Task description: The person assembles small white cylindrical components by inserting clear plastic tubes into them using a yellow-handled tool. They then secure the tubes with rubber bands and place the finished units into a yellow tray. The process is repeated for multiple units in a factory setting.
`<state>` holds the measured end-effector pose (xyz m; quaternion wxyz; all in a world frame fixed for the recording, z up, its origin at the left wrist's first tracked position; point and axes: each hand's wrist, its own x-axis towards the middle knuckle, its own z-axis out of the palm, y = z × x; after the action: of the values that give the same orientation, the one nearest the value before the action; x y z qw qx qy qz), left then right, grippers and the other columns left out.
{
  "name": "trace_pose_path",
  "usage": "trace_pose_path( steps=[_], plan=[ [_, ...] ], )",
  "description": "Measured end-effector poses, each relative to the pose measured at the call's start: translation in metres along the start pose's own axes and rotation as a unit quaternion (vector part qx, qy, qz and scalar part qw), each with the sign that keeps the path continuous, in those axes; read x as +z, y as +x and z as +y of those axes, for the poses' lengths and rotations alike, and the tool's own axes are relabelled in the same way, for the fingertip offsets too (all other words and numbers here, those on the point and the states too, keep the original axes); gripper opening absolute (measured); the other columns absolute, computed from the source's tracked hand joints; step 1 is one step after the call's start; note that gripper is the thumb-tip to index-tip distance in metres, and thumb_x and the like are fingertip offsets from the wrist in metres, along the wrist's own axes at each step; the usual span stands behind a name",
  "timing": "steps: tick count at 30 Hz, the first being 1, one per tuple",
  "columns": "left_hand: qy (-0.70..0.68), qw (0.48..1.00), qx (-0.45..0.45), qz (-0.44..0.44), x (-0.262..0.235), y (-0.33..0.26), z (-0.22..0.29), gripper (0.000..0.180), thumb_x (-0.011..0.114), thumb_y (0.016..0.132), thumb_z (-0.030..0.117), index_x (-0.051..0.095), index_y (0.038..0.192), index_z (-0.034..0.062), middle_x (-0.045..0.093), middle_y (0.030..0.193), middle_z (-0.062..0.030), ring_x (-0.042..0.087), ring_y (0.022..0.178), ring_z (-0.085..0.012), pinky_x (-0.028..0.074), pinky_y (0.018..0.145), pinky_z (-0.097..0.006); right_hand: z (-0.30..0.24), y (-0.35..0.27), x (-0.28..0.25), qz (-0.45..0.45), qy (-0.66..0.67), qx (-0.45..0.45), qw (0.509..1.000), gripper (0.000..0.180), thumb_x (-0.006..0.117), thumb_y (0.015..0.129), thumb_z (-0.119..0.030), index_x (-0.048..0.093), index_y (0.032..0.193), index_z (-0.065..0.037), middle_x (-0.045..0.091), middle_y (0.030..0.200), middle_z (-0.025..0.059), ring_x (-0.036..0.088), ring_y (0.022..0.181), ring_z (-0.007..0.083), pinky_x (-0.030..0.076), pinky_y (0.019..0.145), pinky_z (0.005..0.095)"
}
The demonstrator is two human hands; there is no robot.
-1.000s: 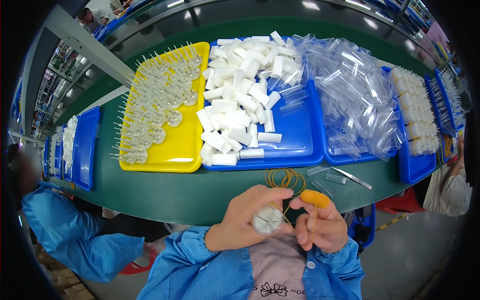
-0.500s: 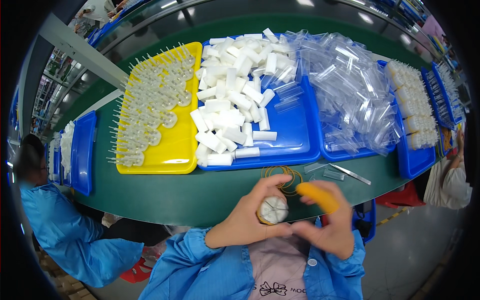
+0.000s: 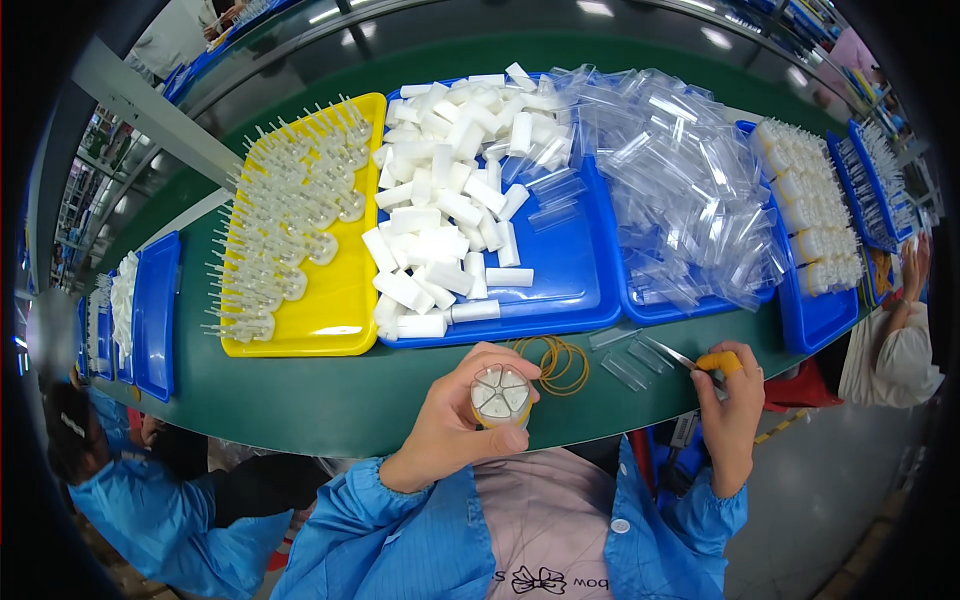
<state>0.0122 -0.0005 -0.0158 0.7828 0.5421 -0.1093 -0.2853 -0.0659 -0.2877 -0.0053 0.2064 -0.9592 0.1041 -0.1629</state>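
Note:
My left hand [image 3: 445, 415] is wrapped round a short cylindrical bundle [image 3: 500, 394]. Its top faces up, showing white wedge-shaped segments under clear plastic, and yellow shows along its side. Over at the right, my right hand [image 3: 732, 415], with a yellow cover on a finger, grips the near end of metal tweezers [image 3: 672, 352] at the bench; their tip points away to the left. Thin yellow-brown rubber bands [image 3: 566, 386] lie loose between my hands. Small clear plastic strips [image 3: 626, 373] are next to the tweezers.
Across the green bench [image 3: 310, 400] stand a yellow tray [image 3: 335, 320] of pronged clear parts, a blue tray [image 3: 560, 290] of white blocks and another blue tray [image 3: 640, 310] heaped with clear plastic pieces. Farther right, a blue tray [image 3: 822, 318] holds white bundles. A person in blue [image 3: 180, 500] sits at left.
My right hand has left the bundle and moved right to take hold of the tweezers. My left hand, still holding the bundle, has shifted left, with the bundle's top turned more into view.

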Motion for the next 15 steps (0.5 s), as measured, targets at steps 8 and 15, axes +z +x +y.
trace_pose_path(
  steps=[8,15],
  plan=[
    [-0.106,0.990,-0.050,-0.082,-0.007,-0.004,0.004,0.074,0.076,0.078,0.032,0.038,0.136,0.0049,0.056,0.109,-0.0068,0.055,0.102,-0.0152,0.046,0.084,-0.028,-0.003,-0.017,-0.017,0.103,0.232,0.126,0.959,0.016,0.063,0.086,-0.006,0.057,0.098,0.002,0.055,0.081,0.0027,0.055,0.075,0.0115,0.043,0.069,0.0248],
    [-0.169,0.977,-0.075,-0.103,0.000,-0.001,0.007,0.071,0.059,0.087,0.048,0.034,0.137,0.0045,0.053,0.111,-0.0097,0.056,0.098,-0.0178,0.049,0.077,-0.030,0.003,-0.004,0.004,0.054,0.102,0.050,0.992,0.013,0.058,0.089,-0.008,0.059,0.091,0.004,0.059,0.081,0.0096,0.058,0.077,0.0177,0.043,0.070,0.0278]
  ],
)
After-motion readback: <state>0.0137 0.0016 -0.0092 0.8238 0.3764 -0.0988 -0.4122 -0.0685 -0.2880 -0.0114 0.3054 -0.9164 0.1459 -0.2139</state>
